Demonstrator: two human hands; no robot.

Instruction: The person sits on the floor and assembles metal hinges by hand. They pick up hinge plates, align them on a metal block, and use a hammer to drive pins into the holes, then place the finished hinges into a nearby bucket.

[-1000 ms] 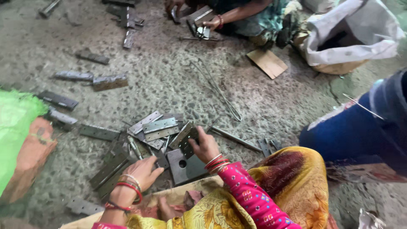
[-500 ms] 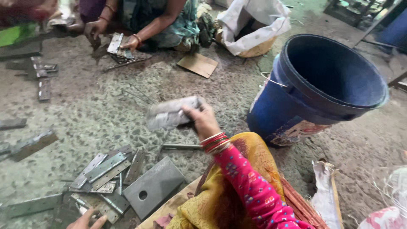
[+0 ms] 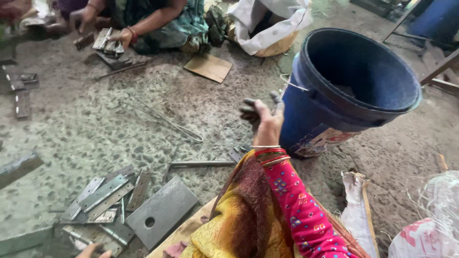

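right hand [image 3: 264, 116]: raised beside blue bucket [image 3: 334, 95], fingers loosely spread, holding nothing
left hand [image 3: 91, 250]: fingertips only, state unclear, near hinge pile [image 3: 103, 200]

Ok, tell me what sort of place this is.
Probably a small metal-parts workshop where people work sitting on the floor: hinges and a drilled steel plate lie on the rough concrete floor, a blue bucket stands beside the right hand, and another person sorts metal pieces opposite.

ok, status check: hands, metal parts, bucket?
Right hand raised beside blue bucket, fingers open, nothing visibly held. Left hand barely in frame by hinge pile. Nothing between hand and bucket.
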